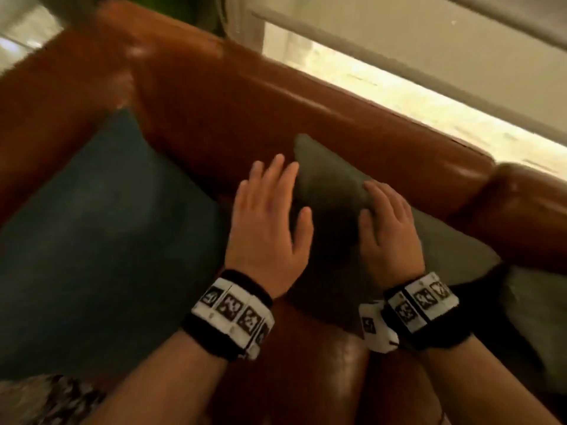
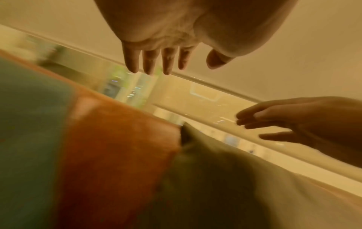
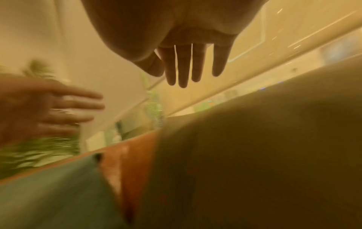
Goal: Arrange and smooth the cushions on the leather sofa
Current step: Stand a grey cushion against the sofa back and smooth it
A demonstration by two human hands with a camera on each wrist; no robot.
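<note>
Olive cushion (image 1: pixel 331 191): leans against the backrest of the brown leather sofa (image 1: pixel 245 96), one corner pointing up, its lower edge on the seat.
Teal cushion (image 1: pixel 101 228): larger, propped in the sofa's left corner, just beside the olive one with a strip of leather between them.
Left hand (image 1: pixel 270 222): fingers straight and spread, at the olive cushion's left edge; the left wrist view shows the fingers extended and holding nothing. Whether the palm touches the fabric cannot be told.
Right hand (image 1: pixel 389 231): lies over the cushion's front face, fingers straight and close together, nothing gripped; contact looks likely in the head view, though blur leaves it unsure.
Wristbands (image 1: pixel 233 311): black straps with white marker tiles on both wrists.
Window (image 1: pixel 429 96): pale sill and glass run behind the backrest.
Grey cushion (image 1: pixel 540 308): partly visible at the right edge.
</note>
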